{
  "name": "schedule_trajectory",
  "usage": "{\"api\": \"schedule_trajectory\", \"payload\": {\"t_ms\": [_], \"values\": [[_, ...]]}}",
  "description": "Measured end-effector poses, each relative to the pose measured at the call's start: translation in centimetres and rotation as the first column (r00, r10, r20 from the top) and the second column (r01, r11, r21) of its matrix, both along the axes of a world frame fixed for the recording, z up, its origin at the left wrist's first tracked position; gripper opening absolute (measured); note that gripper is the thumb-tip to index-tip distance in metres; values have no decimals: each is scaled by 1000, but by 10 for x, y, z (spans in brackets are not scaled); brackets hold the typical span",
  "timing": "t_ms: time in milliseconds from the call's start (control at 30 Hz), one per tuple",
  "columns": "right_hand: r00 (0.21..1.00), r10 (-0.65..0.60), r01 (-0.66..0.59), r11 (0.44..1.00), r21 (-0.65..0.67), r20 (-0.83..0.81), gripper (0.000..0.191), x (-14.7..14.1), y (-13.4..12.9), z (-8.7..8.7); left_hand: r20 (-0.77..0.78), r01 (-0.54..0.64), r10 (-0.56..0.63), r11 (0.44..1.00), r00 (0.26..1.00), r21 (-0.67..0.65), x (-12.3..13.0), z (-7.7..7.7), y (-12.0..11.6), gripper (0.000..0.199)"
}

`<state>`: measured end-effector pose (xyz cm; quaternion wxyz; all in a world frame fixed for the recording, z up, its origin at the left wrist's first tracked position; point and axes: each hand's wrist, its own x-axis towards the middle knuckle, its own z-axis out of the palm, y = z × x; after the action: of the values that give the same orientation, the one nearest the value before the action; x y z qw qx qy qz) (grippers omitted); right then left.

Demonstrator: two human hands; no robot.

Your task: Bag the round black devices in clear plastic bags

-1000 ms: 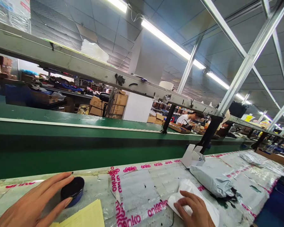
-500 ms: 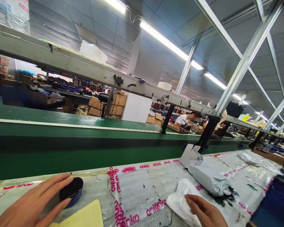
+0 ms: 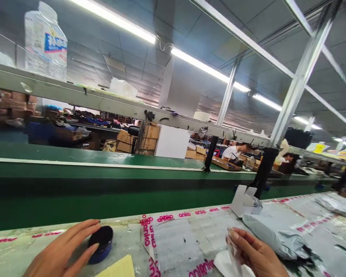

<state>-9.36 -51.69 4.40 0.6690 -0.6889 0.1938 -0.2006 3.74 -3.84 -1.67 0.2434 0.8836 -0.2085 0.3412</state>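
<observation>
My left hand [image 3: 65, 250] is at the lower left, fingers spread around the left side of a round container [image 3: 100, 244] with a black top and blue side. Yellow paper [image 3: 119, 268] lies just right of that container, cut off by the bottom edge. At the lower right, my right hand [image 3: 250, 248] pinches a thin, translucent piece of plastic [image 3: 233, 250] between thumb and fingers. Beneath it, white paper or cloth [image 3: 223, 262] rests on the table.
A small open white box [image 3: 242, 202] and a grey plastic bag [image 3: 273, 234] lie beyond my right hand. A green surface [image 3: 75, 196] runs behind the table [image 3: 178, 238]. A clear bottle [image 3: 47, 46] stands on the overhead rail. A person [image 3: 232, 152] is in the distance.
The view has shifted, bringing the bottle fully into sight. My right hand has risen off the white paper or cloth with the translucent plastic. My left hand stays around the container.
</observation>
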Motion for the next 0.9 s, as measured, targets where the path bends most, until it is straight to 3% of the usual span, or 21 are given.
{"api": "schedule_trajectory", "payload": {"t_ms": [67,167,267,333,433,533,667,767,833,900], "values": [[997,80,-79,991,-111,5,47,12,14,7,-65,67,-70,997,995,-44,-10,21,-1,35],[977,212,-200,957,-211,33,39,36,51,16,-145,38,-80,962,986,-269,-28,64,-4,38],[922,375,-352,915,-195,94,34,57,110,26,-221,-3,-93,918,971,-397,-45,102,-12,39],[876,464,-445,883,-152,133,28,68,153,32,-308,-6,-152,889,939,-457,-55,114,-19,38],[768,615,-610,788,-89,180,24,82,209,33,-464,33,-341,832,818,-554,-63,113,-33,39],[670,711,-714,696,-79,214,35,96,246,26,-490,75,-521,735,699,-674,-65,101,-44,41],[605,766,-770,632,-86,217,48,108,268,13,-432,48,-600,619,674,-784,-59,89,-47,38],[582,795,-782,605,-151,172,49,111,270,10,-443,13,-598,605,668,-796,-54,84,-43,38],[599,789,-752,612,-245,133,40,111,266,11,-437,-8,-561,608,702,-794,-52,80,-40,32],[644,758,-678,627,-385,100,25,111,259,13,-450,-40,-437,681,779,-731,-50,78,-37,22]]}}
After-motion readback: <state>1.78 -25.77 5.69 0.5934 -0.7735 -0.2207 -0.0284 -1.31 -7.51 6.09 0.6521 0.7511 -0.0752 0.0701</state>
